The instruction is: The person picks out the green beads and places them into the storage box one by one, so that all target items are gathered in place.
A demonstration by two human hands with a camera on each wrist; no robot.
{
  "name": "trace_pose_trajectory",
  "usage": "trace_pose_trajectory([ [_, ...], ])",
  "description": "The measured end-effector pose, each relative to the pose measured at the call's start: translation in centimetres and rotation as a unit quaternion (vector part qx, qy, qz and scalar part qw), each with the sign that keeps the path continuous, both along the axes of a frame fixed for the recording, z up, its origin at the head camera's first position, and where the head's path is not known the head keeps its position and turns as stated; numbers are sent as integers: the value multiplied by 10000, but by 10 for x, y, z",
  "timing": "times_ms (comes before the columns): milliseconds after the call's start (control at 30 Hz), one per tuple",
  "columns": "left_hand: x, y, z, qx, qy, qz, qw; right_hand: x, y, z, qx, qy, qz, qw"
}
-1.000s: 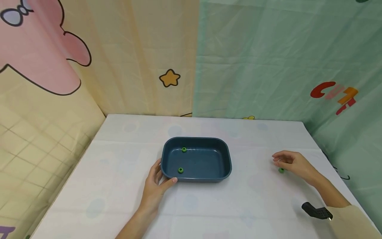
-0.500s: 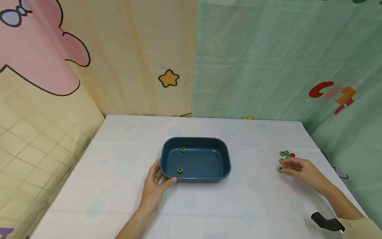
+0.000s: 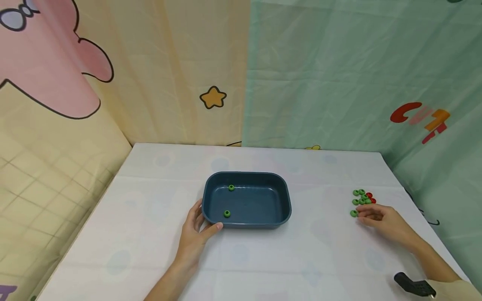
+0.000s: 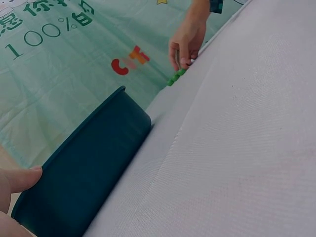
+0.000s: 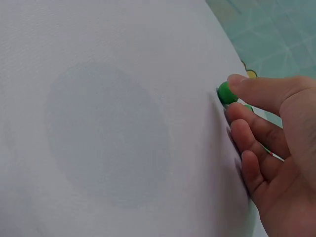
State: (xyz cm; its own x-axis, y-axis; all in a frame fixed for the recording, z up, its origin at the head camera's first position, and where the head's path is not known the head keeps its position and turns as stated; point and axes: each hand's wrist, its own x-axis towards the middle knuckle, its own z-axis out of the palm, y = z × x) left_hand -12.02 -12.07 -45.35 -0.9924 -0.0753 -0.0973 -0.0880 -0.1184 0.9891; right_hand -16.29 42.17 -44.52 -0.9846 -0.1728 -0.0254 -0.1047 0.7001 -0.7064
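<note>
Grips the near left corner of a dark blue tray (image 3: 260,205) with the left hand (image 3: 196,232), thumb over the near rim, fingers around the left wall. Has the tray standing flat around the middle of a white table (image 3: 158,242) printed with pale round spots. Contains, in the tray's left half, two green beads (image 3: 227,213), one towards the near wall, one farther back, well apart.

Holds the right hand (image 3: 384,221) low at the right side of the table, fingertips at a lone green bead (image 3: 353,213) lying on the white surface. Shows, from the right wrist, the thumb overlapping that bead, the index fingertip just beside it and the other fingers bent; cannot tell whether pinched or only touched.

Includes, just beyond the right hand, a loose cluster of at least six green beads (image 3: 362,201) and two red beads (image 3: 373,200) at its right edge.

Wears a beige sleeve (image 3: 457,290) and a black device (image 3: 414,286) near the right wrist. Rises behind the table as cream cloth (image 3: 150,104) with an orange star (image 3: 213,97) at left, green cloth (image 3: 324,83) at right.
</note>
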Motion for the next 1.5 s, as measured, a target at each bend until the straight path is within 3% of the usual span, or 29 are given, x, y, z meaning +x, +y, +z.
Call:
trace_pose_trajectory([
  [167, 1, 1, 0, -38, -29, 21, 10000, -2, -7, -4, 601, 324, -103, 9976],
  [300, 0, 1, -1, -27, -136, 27, 9999, -4, -10, -7, 808, 514, -200, 9952],
  [633, 1, 0, -1, -9, -118, 0, 9999, -1, -13, -17, 583, 810, -408, 9942],
  [933, 0, 0, 0, -45, -69, -18, 10000, -6, -13, -1, 412, 365, -283, 9981],
  [1200, -1, -1, 2, -21, -79, 5, 10000, -22, -26, 17, 189, 561, 11, 9982],
  [1500, 2, 1, 4, 38, -61, -28, 10000, -41, -52, 34, 54, 265, 76, 9996],
])
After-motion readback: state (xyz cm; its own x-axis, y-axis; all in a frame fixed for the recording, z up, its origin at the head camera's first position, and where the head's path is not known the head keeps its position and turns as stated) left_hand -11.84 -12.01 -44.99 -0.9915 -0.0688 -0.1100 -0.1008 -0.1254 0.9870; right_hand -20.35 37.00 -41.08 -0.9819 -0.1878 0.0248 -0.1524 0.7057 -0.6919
